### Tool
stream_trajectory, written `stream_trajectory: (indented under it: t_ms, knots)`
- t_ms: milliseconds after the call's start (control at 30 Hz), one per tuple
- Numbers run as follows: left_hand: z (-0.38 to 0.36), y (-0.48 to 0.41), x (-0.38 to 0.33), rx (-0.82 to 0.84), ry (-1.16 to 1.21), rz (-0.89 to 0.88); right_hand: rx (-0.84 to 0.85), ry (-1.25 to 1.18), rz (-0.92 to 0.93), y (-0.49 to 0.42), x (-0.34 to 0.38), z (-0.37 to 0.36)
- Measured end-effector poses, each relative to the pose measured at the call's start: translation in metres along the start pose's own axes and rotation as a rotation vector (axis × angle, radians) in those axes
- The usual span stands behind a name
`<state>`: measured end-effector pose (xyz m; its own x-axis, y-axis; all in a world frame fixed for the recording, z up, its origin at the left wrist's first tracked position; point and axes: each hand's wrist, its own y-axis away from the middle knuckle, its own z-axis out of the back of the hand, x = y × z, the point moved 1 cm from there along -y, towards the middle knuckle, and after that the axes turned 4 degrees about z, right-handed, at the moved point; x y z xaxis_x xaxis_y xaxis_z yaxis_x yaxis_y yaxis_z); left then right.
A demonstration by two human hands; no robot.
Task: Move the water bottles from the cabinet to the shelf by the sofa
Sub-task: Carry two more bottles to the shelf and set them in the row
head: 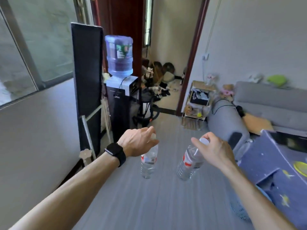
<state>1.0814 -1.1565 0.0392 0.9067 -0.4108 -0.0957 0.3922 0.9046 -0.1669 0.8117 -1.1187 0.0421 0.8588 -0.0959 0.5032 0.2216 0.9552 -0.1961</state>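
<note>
I carry two clear water bottles with red-and-white labels above the grey floor. My left hand (137,142), with a black watch on the wrist, grips the neck of the left bottle (148,161), which hangs upright. My right hand (214,150) holds the right bottle (188,163) by its white-capped neck, and this bottle tilts to the left. Ahead on the right, a small light wooden shelf (196,103) stands between the doorway and the arm of the grey sofa (272,105). No cabinet is in view.
A water dispenser (119,90) with a blue jug stands ahead on the left beside a tall black panel (87,77). A purple star-patterned box (274,173) lies close on my right. Clutter fills the doorway (162,83) beyond. A black stool (146,107) stands near the dispenser.
</note>
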Motion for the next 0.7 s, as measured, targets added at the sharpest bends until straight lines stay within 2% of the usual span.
stream_trajectory:
  t_ms: [200,333,467,533,700]
  knots:
    - [-0.027,-0.138,-0.017,0.082,-0.023,-0.123,-0.041,-0.015,-0.129,-0.096,-0.052,0.007]
    - [-0.050,-0.236,-0.025,0.065,-0.054,-0.171,-0.032,-0.039,-0.154,-0.178,-0.086,-0.002]
    - [-0.064,-0.313,-0.035,0.083,-0.055,-0.183,0.005,-0.035,-0.163,-0.244,-0.113,-0.008]
    - [-0.075,-0.380,-0.039,0.087,-0.051,-0.162,-0.012,-0.061,-0.173,-0.309,-0.134,-0.010]
    - [-0.090,-0.482,-0.029,0.076,-0.068,-0.163,-0.018,-0.072,-0.161,-0.414,-0.156,-0.015]
